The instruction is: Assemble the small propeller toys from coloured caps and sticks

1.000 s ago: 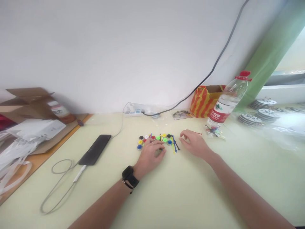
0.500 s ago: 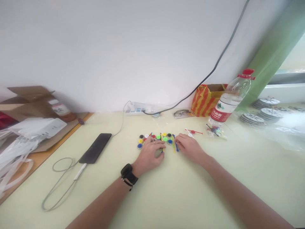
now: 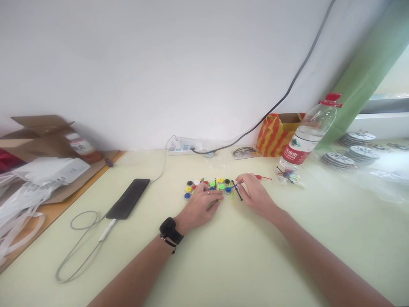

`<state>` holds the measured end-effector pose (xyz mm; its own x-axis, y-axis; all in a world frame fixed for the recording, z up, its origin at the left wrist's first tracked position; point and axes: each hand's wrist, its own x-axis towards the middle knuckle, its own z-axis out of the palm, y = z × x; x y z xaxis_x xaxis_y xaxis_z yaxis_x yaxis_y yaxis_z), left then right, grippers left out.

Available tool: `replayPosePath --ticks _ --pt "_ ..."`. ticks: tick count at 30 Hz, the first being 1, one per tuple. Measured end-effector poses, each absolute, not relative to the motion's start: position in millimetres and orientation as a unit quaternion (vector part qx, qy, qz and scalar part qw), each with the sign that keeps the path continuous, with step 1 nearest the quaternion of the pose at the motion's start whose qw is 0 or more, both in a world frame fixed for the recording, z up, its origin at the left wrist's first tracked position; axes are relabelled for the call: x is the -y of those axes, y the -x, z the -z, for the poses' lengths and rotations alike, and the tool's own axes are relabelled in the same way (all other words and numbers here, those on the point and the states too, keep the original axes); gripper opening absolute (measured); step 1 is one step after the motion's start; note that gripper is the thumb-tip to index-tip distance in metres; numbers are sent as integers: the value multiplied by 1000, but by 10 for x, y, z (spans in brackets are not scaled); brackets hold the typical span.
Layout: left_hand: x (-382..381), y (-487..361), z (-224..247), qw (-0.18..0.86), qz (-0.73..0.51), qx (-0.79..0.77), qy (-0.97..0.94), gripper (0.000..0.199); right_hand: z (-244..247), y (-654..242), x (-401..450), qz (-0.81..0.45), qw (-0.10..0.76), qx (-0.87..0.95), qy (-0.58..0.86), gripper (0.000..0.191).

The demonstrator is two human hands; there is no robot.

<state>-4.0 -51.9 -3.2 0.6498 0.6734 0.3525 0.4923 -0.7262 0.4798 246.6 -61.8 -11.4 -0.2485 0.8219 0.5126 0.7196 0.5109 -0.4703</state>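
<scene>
Rows of small coloured round plastic discs lie on the table, with a blue disc and a yellow disc at the left end. My left hand rests over the lower discs, fingers slightly bent, thumb apart from them; a bundle of thin coloured sticks is partly hidden by its fingertips. Between thumb and fingers, my right hand pinches a blue arrow-shaped stick, its tip over the blue disc at the right. A black stick and a yellow-green stick lie beside that hand.
A red spinner-like piece lies beyond my right hand. Behind it are a bag of small parts, a water bottle and a striped bag. A phone charges at left; a power strip lines the wall.
My right hand has lifted and turned the blue stick, bringing its tip left over the discs. The black stick now shows beside it. My left hand has shifted only slightly.
</scene>
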Motion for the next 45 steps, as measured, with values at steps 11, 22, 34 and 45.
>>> replayPosePath --ticks 11,22,34,45 --pt "509 21 78 133 -259 -334 -896 28 149 -2406 680 -147 312 789 508 30" --pt "535 27 79 93 -262 -342 -898 25 248 -2400 653 -133 257 815 502 29" --pt "625 -39 71 184 -358 -357 -843 38 129 -2256 758 -221 371 781 451 15" --pt "565 -100 106 370 -426 -370 -738 27 10 -2169 879 -337 401 721 454 17"
